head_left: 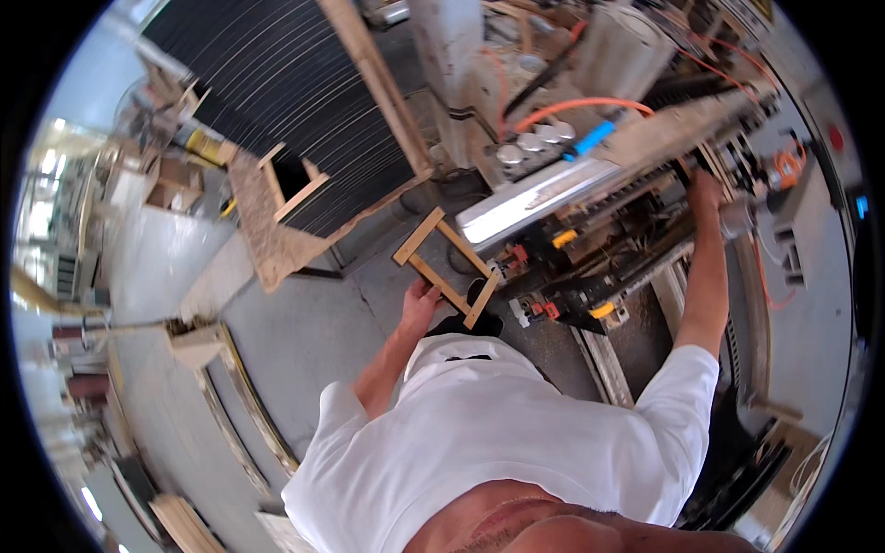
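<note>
My left hand [421,302] is closed on one long side of a small wooden frame [441,284], a rectangle of light wood strips with crossbars that jut out past the sides. The frame hangs tilted above the grey floor, just left of the machine. Stretched far to the right, my right hand [705,191] is at the far end of a long woodworking machine [645,276]. Its fingers look curled beside a pale wooden strip [715,170] there. What they grip is too small and partly hidden to make out.
A wooden frame [302,201] lies on a board at the edge of a dark ribbed panel [286,92]. A blue air nozzle [590,140] and orange hose [581,103] are on the machine's far side. Metal rails [604,367] run along the floor by my right side.
</note>
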`<act>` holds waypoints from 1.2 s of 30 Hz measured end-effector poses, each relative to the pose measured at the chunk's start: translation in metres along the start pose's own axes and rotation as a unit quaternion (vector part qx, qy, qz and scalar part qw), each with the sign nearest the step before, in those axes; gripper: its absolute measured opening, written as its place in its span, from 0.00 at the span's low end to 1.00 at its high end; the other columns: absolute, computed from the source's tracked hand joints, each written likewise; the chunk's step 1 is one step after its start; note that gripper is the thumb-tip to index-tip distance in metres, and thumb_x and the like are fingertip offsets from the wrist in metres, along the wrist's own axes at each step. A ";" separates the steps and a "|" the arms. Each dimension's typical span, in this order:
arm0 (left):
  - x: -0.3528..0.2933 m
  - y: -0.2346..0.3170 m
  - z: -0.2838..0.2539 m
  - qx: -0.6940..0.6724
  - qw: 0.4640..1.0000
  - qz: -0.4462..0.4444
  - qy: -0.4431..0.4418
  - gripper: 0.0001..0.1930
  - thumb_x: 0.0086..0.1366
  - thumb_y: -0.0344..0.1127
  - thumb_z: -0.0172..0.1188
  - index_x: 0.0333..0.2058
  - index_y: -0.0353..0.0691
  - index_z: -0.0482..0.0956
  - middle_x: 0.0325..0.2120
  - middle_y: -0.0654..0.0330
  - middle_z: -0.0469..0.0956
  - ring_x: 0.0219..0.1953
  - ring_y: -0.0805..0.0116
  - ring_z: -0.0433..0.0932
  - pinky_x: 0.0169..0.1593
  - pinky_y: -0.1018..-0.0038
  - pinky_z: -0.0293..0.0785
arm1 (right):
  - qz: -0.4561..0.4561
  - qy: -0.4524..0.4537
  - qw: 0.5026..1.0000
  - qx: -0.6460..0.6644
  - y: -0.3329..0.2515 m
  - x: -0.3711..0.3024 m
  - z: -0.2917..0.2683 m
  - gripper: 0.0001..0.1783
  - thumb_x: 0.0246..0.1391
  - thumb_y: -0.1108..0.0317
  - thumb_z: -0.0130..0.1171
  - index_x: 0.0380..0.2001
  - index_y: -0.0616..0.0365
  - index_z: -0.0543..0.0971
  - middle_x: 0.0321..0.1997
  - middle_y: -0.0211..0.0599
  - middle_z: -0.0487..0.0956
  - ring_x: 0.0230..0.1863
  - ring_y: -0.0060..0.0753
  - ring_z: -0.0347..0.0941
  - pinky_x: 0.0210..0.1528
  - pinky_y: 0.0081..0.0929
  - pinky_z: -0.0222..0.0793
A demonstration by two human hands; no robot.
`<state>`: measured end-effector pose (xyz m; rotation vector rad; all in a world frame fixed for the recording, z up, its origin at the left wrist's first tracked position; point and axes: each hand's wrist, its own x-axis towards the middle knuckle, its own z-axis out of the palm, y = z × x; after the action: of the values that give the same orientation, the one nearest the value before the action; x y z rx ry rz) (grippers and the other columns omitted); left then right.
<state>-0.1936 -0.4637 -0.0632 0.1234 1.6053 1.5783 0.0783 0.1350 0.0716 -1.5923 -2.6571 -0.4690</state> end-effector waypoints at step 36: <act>0.173 0.273 -0.321 0.511 0.733 0.394 0.214 0.25 0.58 0.42 0.64 0.47 0.27 0.75 0.38 0.43 0.79 0.41 0.49 0.79 0.45 0.63 0.75 | 0.132 -0.086 0.852 0.499 -0.387 -0.411 -0.014 0.06 0.49 0.72 0.62 0.31 0.63 0.79 0.26 0.40 0.80 0.31 0.29 0.79 0.36 0.24 0.72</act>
<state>-0.6300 -0.5531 0.0317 1.2527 2.9072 1.0544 -0.0597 -0.3920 -0.0774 -1.5495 -2.0386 0.9494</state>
